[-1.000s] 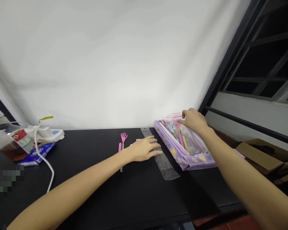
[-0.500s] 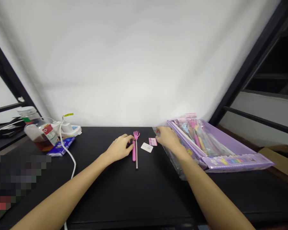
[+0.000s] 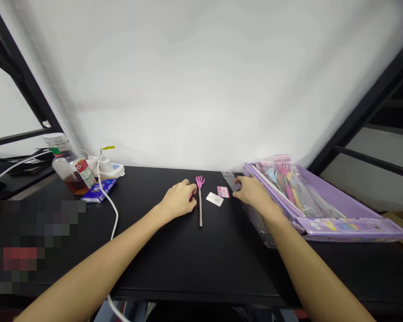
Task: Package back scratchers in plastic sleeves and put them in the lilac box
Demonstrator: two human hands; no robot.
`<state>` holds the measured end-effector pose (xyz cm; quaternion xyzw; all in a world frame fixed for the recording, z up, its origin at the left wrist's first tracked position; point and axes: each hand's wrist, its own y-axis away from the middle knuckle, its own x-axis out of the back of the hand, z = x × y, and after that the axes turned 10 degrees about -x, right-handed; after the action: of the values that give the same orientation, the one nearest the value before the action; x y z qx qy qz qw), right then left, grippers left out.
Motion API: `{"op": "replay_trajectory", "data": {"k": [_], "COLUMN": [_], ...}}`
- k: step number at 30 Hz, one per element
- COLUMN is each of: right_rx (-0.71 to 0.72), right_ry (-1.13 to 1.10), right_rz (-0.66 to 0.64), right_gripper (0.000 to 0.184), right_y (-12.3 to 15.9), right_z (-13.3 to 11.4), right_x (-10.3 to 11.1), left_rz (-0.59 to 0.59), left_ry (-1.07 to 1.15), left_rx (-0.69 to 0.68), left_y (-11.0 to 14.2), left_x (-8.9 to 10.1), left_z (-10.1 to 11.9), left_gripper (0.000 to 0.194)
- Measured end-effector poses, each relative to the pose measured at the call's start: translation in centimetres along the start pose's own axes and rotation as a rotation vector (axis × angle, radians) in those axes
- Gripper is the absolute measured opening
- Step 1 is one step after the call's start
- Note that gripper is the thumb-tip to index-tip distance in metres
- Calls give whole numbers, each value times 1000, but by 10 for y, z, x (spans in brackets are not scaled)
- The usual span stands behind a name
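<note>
Fingers of our left hand (image 3: 178, 200) curl down over a pink grip (image 3: 190, 196), don't they? A moment ago that grip lay bare; now only its tip shows.

We see that too, but we can't tell whether they clench it or only cover it. Our forearm comes in from the lower left, wrist low. Further left, a bottle of brown liquid (image 3: 70, 169), a white power strip (image 3: 105, 169) and a blue packet (image 3: 99, 191) sit on the black table (image 3: 221, 268).

What lies just right of our hand?

A back scratcher (image 3: 200, 201) with a pink hand-shaped head, then a white card (image 3: 214, 199) and a pink card (image 3: 223, 192), near each other.

And our right hand (image 3: 251, 190)?

It reaches in from the lower right, fingers bent and resting on a clear plastic sleeve (image 3: 229, 179). We can't tell if they pinch it. Beyond them, at the right of the frame, lies a purple tray (image 3: 352, 228) of bagged utensils.
</note>
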<state>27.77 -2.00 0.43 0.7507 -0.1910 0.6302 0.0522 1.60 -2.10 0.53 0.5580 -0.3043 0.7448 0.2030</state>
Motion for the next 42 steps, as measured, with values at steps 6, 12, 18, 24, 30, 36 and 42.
{"op": "replay_trajectory", "data": {"k": [6, 12, 18, 24, 30, 36, 42], "right_rx": [237, 413, 160, 39, 19, -16, -63], "right_ry": [-222, -502, -596, -946, -1347, -1483, -1583], "right_rz": [29, -271, -570, -781, -515, -221, -139], "right_gripper": [11, 20, 47, 50, 23, 16, 18], "right_y": [18, 58, 67, 56, 34, 21, 15], "right_z": [-24, -73, -78, -68, -48, -34, -31], "right_x": [11, -5, -10, 4, 27, 32, 28], "left_rz": [-9, -70, -81, 54, 167, 159, 142], "left_ry": [-17, 6, -49, -48, -4, -23, -38], "left_rx": [-2, 41, 88, 29, -68, -108, -99], "left_y": [-1, -1, 0, 0, -1, -1, 1], "left_x": [2, 7, 9, 11, 14, 9, 10], "left_z": [-11, -25, -24, -17, -16, -15, -12], "left_gripper": [20, 46, 34, 34, 32, 33, 34]}}
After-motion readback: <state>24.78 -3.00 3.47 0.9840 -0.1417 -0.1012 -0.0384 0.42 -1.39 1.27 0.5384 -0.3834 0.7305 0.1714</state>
